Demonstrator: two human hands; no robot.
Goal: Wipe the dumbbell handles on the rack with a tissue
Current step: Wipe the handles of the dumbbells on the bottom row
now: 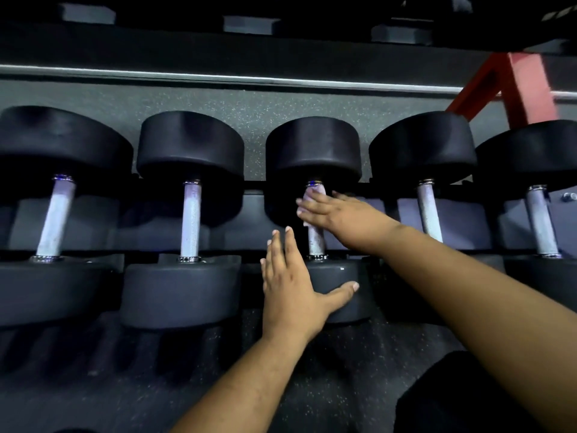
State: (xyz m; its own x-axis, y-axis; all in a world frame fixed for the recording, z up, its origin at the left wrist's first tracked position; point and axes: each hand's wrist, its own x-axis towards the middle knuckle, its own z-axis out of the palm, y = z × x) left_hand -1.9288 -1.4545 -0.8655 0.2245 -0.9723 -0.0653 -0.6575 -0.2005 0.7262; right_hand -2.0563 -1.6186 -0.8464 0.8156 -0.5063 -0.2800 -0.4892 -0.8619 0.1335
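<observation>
Head view: 5 dumbbells lie side by side on the rack [249, 195]. Right hand [340, 214] presses a pale tissue [313, 195] against the upper handle [316, 235] of the middle dumbbell [312, 151], fingers nearly straight. Left hand [290, 292] rests flat on its near head [340, 276], thumb spread wide.

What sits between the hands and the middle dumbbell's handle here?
Nothing visible. The right hand presses a tissue against the handle; the left hand rests flat on the near weight head, below the handle.
</observation>
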